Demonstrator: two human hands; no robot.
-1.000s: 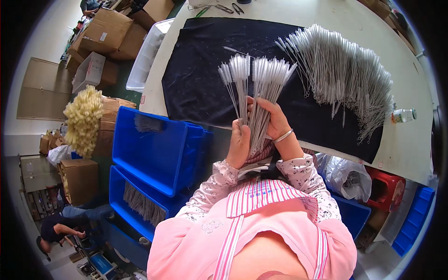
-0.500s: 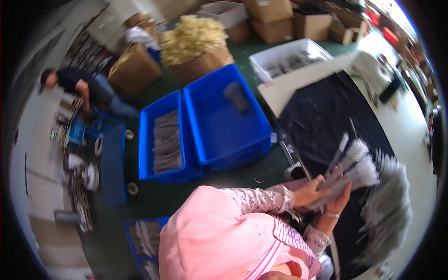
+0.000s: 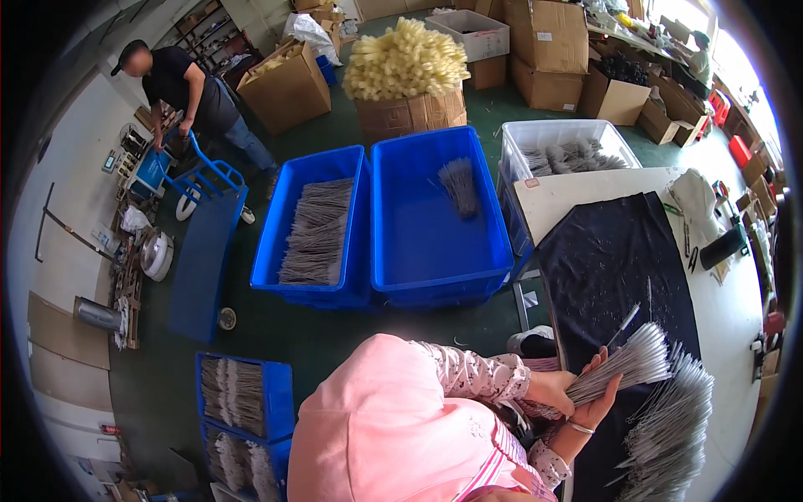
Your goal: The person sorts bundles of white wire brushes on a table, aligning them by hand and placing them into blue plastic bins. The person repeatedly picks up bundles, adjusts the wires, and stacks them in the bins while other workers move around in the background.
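A thick bundle of thin grey wire brushes is held at a slant over the table's dark cloth. My left hand is closed around its lower, handle end. My right hand, with a bracelet at the wrist, cradles the bundle from underneath, its fingertips showing on the far side. One loose brush sticks out beside those fingertips, apart from the bundle. Right of my hands, a big pile of similar brushes lies along the table, tips fanned out.
Dark cloth covers part of the white table. Beyond stand a blue bin holding one brush bundle, a fuller blue bin and a white bin. At left, a person grips a blue cart.
The view has shifted, and the scene sits lower in it. The brushes in my hands, earlier spread in separate clumps, now form one tighter bundle. Both hands still hold them.
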